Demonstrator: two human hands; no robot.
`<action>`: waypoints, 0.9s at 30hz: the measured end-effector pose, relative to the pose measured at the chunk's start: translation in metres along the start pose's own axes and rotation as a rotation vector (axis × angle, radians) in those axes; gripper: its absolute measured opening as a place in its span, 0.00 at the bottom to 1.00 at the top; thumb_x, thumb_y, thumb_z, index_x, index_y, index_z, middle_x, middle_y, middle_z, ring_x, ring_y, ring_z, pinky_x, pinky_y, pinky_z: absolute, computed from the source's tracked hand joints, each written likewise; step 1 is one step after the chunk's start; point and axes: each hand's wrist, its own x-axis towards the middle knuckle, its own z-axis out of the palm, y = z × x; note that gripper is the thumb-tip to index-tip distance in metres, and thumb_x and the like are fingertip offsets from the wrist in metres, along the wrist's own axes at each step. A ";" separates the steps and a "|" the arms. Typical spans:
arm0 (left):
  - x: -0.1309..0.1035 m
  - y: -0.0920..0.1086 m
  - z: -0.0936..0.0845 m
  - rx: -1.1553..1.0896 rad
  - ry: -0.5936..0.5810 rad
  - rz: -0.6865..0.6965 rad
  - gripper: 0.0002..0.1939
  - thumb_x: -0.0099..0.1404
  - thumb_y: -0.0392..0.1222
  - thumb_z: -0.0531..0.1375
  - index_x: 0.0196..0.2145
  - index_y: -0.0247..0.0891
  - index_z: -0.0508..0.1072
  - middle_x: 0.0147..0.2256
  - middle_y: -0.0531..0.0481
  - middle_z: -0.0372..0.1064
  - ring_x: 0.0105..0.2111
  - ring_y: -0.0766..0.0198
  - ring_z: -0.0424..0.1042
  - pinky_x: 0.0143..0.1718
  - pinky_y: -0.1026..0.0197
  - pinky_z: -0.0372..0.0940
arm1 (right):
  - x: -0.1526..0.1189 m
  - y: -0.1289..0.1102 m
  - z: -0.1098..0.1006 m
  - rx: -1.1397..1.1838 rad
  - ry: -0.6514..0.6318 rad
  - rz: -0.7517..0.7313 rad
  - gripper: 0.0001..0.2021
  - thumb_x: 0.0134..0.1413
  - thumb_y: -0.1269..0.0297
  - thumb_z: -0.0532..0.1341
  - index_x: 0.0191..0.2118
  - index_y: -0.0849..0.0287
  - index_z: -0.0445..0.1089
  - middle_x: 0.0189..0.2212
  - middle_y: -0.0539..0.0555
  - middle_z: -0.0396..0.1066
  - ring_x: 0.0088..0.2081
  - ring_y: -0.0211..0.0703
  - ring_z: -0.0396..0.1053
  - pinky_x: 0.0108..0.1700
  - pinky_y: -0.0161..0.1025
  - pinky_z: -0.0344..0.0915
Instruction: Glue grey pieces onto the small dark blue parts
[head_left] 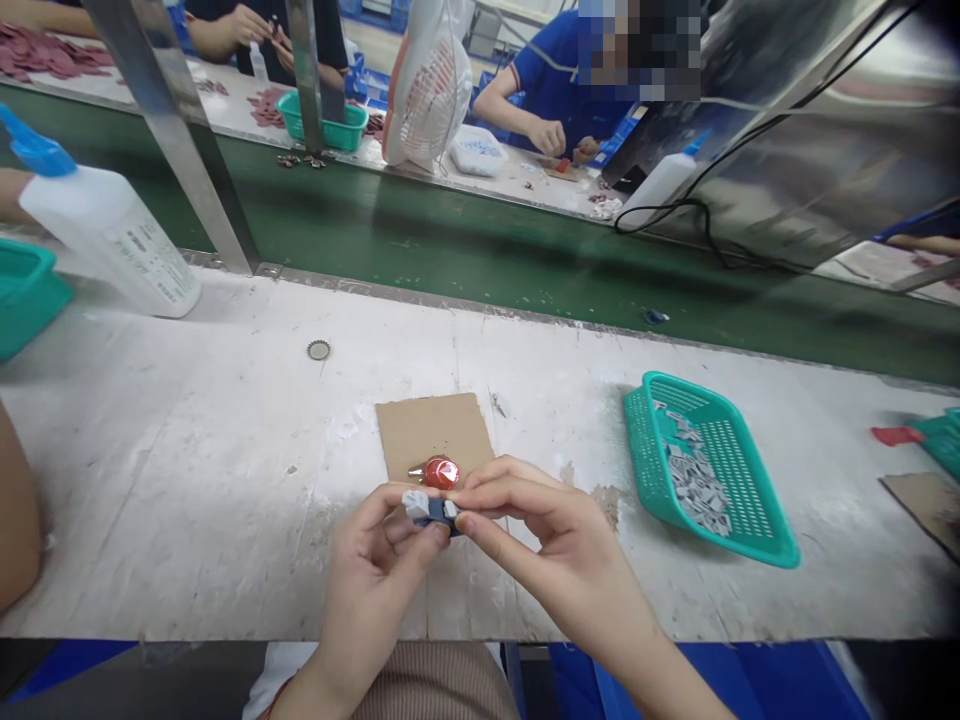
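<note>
"Where is the small dark-blue part (439,512) now?"

"It is between the two hands, above the table (247,500), close to the near edge of the cardboard sheet (429,422). Some pale grey pieces (415,504) are at it, but I cannot tell if they are joined."

"And how does each hand stand?"

"The left hand (375,578) pinches the part with thumb and forefinger. The right hand (559,525) has its thumb and fingertips closed on the right end."

"How to do this handling well?"

"In my judgement, the left pinch should be the steady one, and the right fingertips should make only small, gentle adjustments. Too strong pressing could tilt a piece so small."

"Anything to be careful about?"

"Yes, the red round object with a metal tip (441,472) lies on the cardboard, just beyond the fingers, so a knuckle may push it. The green plastic basket (641,455) of grey pieces is well apart, to the right."
</note>
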 end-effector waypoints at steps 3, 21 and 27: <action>-0.002 -0.002 -0.001 0.017 -0.007 0.013 0.08 0.60 0.41 0.66 0.37 0.38 0.76 0.38 0.48 0.77 0.34 0.62 0.77 0.40 0.63 0.73 | -0.002 -0.001 0.000 -0.031 -0.008 -0.005 0.05 0.56 0.68 0.64 0.35 0.53 0.78 0.36 0.54 0.75 0.41 0.45 0.72 0.48 0.44 0.70; -0.012 0.005 0.011 0.011 0.008 0.016 0.12 0.58 0.47 0.67 0.36 0.37 0.79 0.43 0.42 0.73 0.21 0.65 0.71 0.25 0.59 0.71 | -0.008 0.010 0.023 0.686 -0.271 0.292 0.17 0.60 0.46 0.58 0.44 0.56 0.64 0.27 0.46 0.61 0.21 0.29 0.56 0.23 0.28 0.53; -0.011 -0.001 0.019 0.070 0.070 0.091 0.16 0.58 0.51 0.66 0.38 0.37 0.79 0.40 0.42 0.77 0.45 0.51 0.74 0.50 0.55 0.67 | -0.010 0.012 0.031 0.666 -0.109 0.274 0.14 0.59 0.48 0.60 0.43 0.53 0.67 0.31 0.49 0.67 0.25 0.31 0.57 0.27 0.28 0.56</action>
